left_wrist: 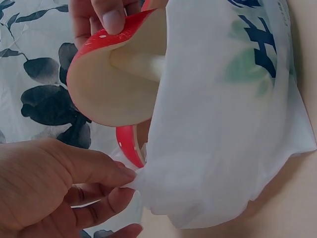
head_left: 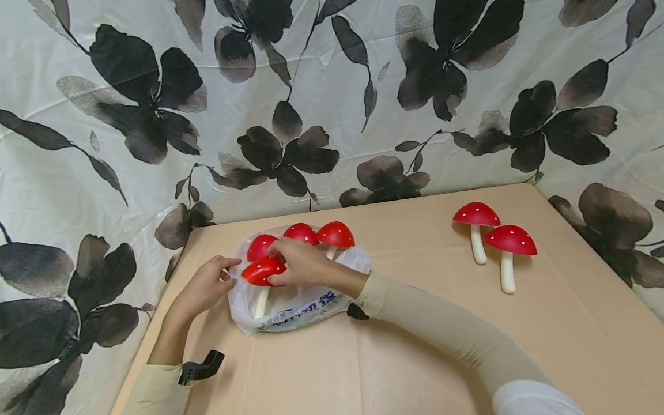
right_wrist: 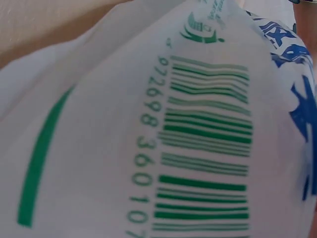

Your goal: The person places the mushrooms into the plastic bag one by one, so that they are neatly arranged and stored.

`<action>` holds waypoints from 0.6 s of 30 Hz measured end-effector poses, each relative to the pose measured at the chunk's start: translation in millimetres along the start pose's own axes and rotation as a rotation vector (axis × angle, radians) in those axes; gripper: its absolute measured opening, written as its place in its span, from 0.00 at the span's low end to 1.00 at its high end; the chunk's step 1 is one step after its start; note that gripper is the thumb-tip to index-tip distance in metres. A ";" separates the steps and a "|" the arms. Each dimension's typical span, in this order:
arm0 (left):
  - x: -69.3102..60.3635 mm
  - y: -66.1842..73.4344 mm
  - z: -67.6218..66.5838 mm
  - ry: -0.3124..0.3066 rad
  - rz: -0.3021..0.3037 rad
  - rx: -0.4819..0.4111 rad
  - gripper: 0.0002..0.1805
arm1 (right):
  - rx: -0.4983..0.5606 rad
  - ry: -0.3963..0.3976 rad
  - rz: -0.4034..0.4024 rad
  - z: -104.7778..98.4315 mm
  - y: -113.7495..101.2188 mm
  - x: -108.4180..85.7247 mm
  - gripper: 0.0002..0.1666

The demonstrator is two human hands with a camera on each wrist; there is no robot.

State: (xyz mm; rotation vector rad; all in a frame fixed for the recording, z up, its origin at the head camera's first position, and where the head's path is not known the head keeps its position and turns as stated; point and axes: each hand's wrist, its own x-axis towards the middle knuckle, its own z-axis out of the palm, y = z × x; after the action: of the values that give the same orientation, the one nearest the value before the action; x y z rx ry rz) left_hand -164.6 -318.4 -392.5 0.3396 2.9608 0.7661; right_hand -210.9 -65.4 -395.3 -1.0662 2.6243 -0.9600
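Note:
A white plastic bag with blue print lies on the table, holding several red-capped toy mushrooms with white dots. My right hand reaches over the bag and grips the cap of the front toy mushroom, whose pale stem points down into the bag. In the left wrist view that cap bends under the thumb. At the bag's left side, my left hand pinches the bag's edge between thumb and forefinger. The right wrist view is filled by the bag's printed side, so the right hand is hidden there.
Two more toy mushrooms, one behind and one in front, lie on the right of the light wooden table. A white cloth with dark flowers hangs behind and at the table's sides.

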 end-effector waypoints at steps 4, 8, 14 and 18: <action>-1.2 -0.1 -0.1 0.000 0.013 0.007 0.22 | -0.026 -0.010 -0.011 0.8 -0.1 0.0 0.34; -2.4 0.3 -1.8 0.012 0.019 0.024 0.22 | -0.045 0.030 -0.009 -1.9 -0.7 -0.7 0.33; -5.1 0.1 -5.3 0.024 0.012 0.038 0.23 | -0.105 0.155 0.020 -8.7 -0.8 -0.4 0.33; -7.0 0.1 -6.3 0.023 0.018 0.031 0.23 | -0.201 0.194 0.002 -10.1 -0.2 0.0 0.33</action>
State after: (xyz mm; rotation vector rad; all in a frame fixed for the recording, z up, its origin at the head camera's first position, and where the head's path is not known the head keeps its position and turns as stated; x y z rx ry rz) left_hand -158.5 -322.8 -386.9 0.3626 2.9982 0.7317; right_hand -214.4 -60.3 -387.3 -1.0597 2.9318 -0.8532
